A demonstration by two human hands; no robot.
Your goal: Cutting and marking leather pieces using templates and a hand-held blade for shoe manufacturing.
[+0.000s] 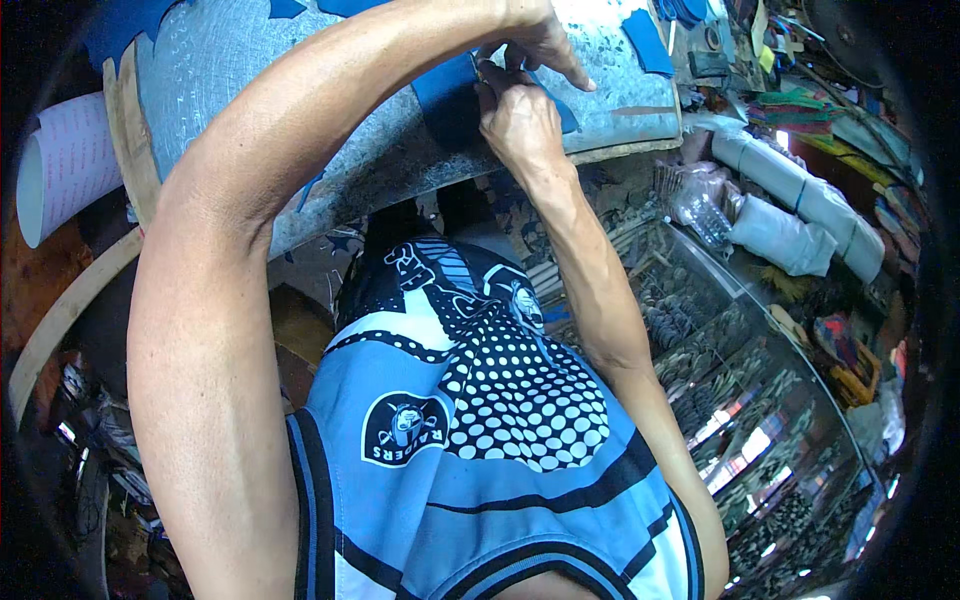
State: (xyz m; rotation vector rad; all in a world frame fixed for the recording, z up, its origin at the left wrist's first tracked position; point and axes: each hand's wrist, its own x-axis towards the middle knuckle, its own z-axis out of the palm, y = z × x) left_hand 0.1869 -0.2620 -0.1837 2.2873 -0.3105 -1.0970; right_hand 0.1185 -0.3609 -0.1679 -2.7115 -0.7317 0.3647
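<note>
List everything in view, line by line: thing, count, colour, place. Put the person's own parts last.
Worktable: one, grey, top.
Blue piece at the hands: one, blue, on the worktable.
Other blue pieces: several, blue, upper left to upper right.
Rolled sheet: one, white with reddish print, left.
Wooden strips: at least two, light brown, left.
White wrapped bundles: two, white, right.
Clear plastic: count unclear, transparent, beside the bundles.
Glossy panel: one, dark and reflective, lower right.
Mixed clutter: uncountable, many colours, both rims.
Sleeveless top: one, blue, black and white, centre.
Left hand: one, bare, top centre.
Right hand: one, bare, just below the left.
</note>
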